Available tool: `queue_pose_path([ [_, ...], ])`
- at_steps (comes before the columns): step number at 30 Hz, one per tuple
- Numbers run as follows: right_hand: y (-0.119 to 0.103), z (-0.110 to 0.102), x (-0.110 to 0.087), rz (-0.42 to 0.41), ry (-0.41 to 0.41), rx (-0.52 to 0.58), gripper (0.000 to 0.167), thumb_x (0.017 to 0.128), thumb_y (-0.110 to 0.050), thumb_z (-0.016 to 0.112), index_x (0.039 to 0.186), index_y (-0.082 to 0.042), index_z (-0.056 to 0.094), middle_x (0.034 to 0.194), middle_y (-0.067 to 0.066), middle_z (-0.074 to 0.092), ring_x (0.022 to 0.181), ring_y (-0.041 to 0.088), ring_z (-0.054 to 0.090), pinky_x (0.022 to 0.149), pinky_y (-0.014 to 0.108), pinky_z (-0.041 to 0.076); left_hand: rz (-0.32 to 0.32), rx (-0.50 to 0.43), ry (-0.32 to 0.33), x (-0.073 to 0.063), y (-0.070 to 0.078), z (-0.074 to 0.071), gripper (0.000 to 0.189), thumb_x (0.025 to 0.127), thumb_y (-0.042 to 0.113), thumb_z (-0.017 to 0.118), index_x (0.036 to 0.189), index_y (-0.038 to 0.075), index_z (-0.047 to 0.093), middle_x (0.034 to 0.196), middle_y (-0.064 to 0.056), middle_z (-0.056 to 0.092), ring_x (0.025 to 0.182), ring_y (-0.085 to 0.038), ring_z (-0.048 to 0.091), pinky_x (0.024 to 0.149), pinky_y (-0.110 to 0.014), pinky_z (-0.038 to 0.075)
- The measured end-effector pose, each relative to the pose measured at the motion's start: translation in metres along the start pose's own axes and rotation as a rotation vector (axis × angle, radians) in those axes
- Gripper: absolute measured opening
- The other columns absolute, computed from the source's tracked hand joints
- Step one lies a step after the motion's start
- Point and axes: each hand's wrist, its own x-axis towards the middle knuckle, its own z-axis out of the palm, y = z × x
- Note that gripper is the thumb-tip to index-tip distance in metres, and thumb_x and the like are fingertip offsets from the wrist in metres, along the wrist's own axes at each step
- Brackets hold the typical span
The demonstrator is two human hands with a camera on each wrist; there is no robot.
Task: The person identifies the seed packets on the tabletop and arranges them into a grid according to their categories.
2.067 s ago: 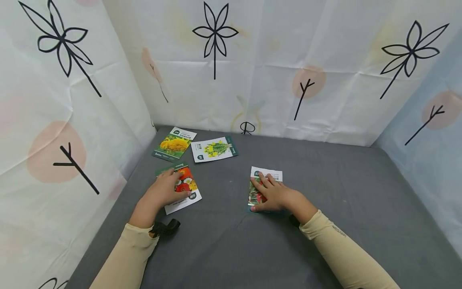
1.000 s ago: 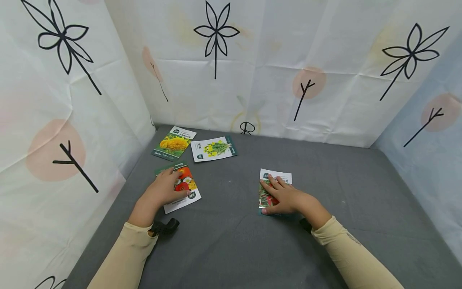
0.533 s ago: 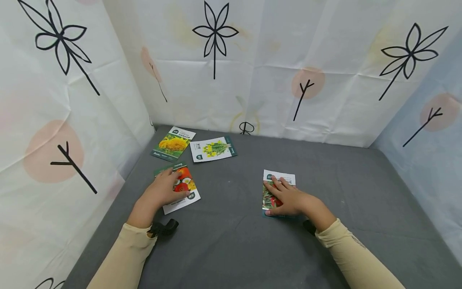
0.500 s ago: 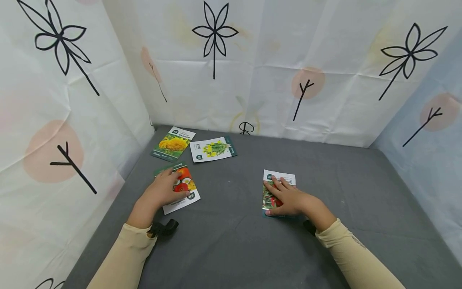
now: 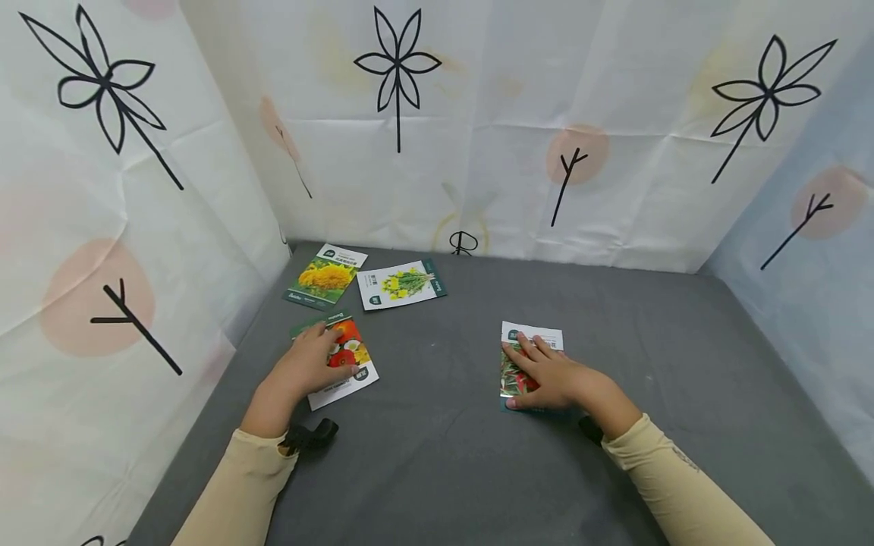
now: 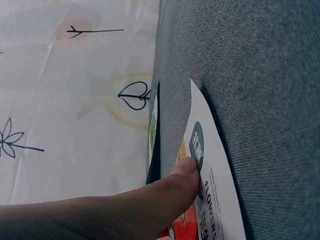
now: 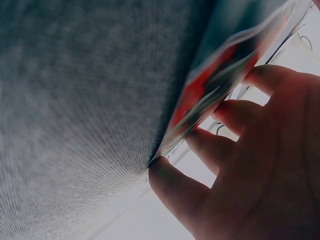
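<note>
My left hand (image 5: 303, 369) lies over a seed packet (image 5: 351, 345) printed with red, orange and white flowers. In the left wrist view the thumb (image 6: 185, 172) touches the packet's white end, and the other fingers are out of sight. On the right, my right hand (image 5: 553, 378) rests spread on another seed packet (image 5: 512, 371) with a white top and red-and-green print. The fingertips (image 7: 162, 172) touch that packet's face in the right wrist view. Part of each packet is hidden under the hand. Both packets lie flat on the grey cloth.
Behind the left hand lie a seed packet with yellow-orange blooms (image 5: 328, 277) and, beside it, a white packet with small yellow flowers (image 5: 401, 284). The grey cloth-covered table (image 5: 423, 470) is enclosed by white patterned curtains (image 5: 478, 91) at the back and sides.
The right hand has slid its packet to the right and slightly nearer, slowing over the last half second. The left hand has stayed on its packet. The head view has shifted slightly.
</note>
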Motion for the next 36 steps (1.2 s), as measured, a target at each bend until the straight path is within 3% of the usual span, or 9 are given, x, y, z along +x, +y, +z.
queue_pose_path([
  [15,0.004,0.000,0.003,0.014,-0.001,-0.015,0.102,0.097,-0.063,0.068,0.172,-0.019,0.016,0.180,0.018,0.002,0.165,0.047,0.003,0.126,0.076,0.011,0.057,-0.031,-0.024,0.004,0.004,0.008,0.079,0.095,0.042,0.079,0.153,-0.004,0.051,0.163,-0.040,0.033,0.154,-0.060,0.025,0.116,-0.077,0.033],
  [25,0.004,0.000,0.002,0.006,-0.007,-0.004,0.102,0.097,-0.063,0.067,0.173,-0.018,0.015,0.179,0.019,0.001,0.165,0.047,0.002,0.127,0.074,0.012,0.113,-0.034,-0.002,0.005,0.006,0.010,0.075,0.090,0.042,0.084,0.146,-0.002,0.059,0.157,-0.036,0.044,0.147,-0.055,0.040,0.114,-0.071,0.043],
  [36,0.001,-0.003,0.000,0.016,-0.020,-0.008,0.102,0.098,-0.063,0.067,0.173,-0.019,0.013,0.180,0.018,-0.002,0.165,0.047,0.000,0.127,0.074,0.011,0.122,-0.044,-0.042,0.012,0.011,0.012,0.080,0.090,0.045,0.084,0.152,0.001,0.057,0.164,-0.033,0.039,0.150,-0.054,0.037,0.116,-0.072,0.040],
])
